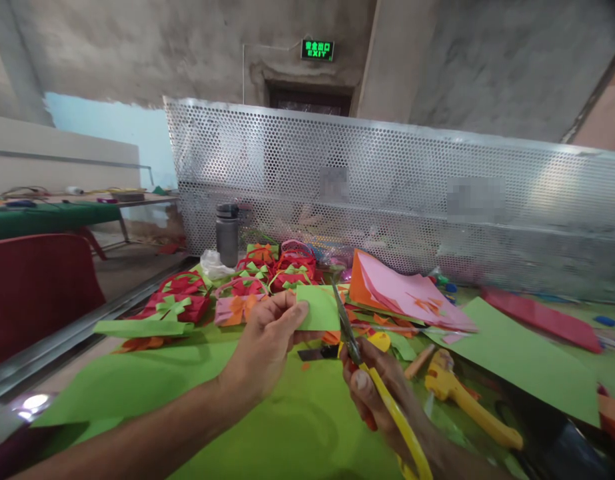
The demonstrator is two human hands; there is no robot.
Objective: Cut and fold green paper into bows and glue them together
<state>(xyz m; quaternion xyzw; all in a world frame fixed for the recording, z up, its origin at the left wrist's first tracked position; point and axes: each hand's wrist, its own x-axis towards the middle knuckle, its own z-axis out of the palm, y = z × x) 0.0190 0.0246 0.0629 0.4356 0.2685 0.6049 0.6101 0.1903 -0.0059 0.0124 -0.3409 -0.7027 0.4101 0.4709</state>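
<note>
My left hand (265, 337) pinches a small green paper piece (321, 309) by its left edge, between thumb and fingers. In my right hand (382, 387) is a pair of scissors (351, 337) with yellow handles, its blades pointing up at the paper's right edge. From this angle I cannot tell whether the blades touch the paper. Behind my left hand stand several small red and pink paper baskets (237, 308) with green and orange paper flowers. A yellow glue gun (467, 407) lies to the right of my right hand.
Pink and orange paper sheets (397, 287) and a large green sheet (527, 360) lie at right. A grey bottle (228, 237) stands at the back, before a perforated metal panel (387, 180). A red chair (37, 293) is at left.
</note>
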